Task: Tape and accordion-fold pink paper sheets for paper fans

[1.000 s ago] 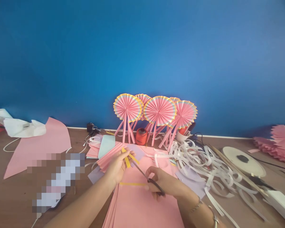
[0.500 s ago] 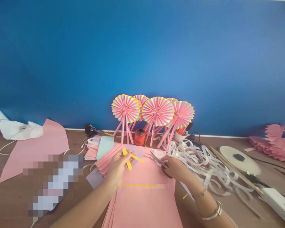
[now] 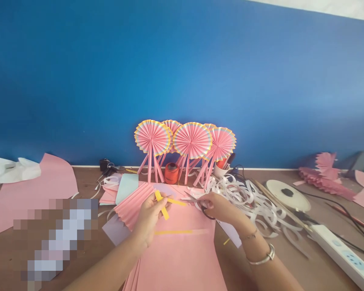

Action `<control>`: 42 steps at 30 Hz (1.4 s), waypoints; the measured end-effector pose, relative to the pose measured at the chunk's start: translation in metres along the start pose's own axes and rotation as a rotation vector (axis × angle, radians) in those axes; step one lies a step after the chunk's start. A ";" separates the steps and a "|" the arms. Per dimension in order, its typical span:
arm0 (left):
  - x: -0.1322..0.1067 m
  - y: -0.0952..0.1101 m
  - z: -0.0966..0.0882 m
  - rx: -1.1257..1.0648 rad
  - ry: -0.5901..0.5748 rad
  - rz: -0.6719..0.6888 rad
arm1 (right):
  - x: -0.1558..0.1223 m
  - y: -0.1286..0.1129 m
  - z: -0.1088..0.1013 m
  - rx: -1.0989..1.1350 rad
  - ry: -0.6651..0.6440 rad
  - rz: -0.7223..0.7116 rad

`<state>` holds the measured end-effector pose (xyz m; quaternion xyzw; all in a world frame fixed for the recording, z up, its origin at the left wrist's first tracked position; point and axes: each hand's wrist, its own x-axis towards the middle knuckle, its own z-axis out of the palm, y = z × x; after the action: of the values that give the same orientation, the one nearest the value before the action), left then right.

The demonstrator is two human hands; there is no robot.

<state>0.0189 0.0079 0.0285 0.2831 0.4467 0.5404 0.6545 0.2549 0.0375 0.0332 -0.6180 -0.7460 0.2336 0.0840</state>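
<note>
Between the fingertips of my left hand are pinched yellow paper strips, crossing each other, with one end pointing right. My right hand is closed around the handles of a pair of scissors, whose blades point left, a short gap from the strip's end. Below both hands lies a stack of pink paper sheets, with a thin yellow strip across the top sheet. Pleated pink paper rests just left of my left hand.
Several pink pleated paper fans stand against the blue wall, beside a red-orange roll. Tangled white paper strips spread to the right, near a round cream disc and a white power strip. A large pink sheet lies left.
The view has swung a little to the right, so the table things sit further left. The scissor blades have come closer to the yellow strip. Both hands keep their hold.
</note>
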 end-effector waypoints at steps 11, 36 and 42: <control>-0.010 -0.007 0.013 0.174 -0.030 0.094 | -0.012 -0.057 0.033 0.715 0.193 -0.070; -0.042 -0.072 -0.023 1.788 -0.541 1.314 | -0.066 0.011 0.026 0.466 -0.112 0.043; -0.046 -0.073 -0.028 1.739 -0.489 1.306 | -0.069 -0.002 0.028 0.391 -0.147 -0.078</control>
<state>0.0261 -0.0585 -0.0330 0.9244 0.2975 0.2137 -0.1064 0.2567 -0.0355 0.0211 -0.5417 -0.7141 0.4149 0.1565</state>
